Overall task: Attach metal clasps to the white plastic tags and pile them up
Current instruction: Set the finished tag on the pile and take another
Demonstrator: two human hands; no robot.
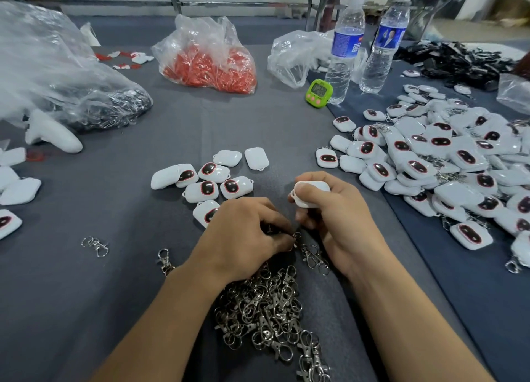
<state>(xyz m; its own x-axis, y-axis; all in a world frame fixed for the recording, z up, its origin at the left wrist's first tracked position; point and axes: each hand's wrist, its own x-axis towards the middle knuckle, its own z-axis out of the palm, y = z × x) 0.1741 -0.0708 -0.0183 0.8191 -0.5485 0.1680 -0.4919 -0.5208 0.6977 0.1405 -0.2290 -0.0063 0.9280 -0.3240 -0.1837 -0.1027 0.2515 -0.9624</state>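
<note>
Our right hand (338, 218) grips a white tag (311, 194), its loop turned toward our left hand (243, 232), whose curled fingers pinch a metal clasp (296, 237) just above the loose heap of clasps (266, 310) on the counter (114, 295). We judge this tag not yet joined. A big pile of finished tags (444, 164) lies to the right, and a small cluster of bare tags (209, 181) ahead waits, so much seems done.
</note>
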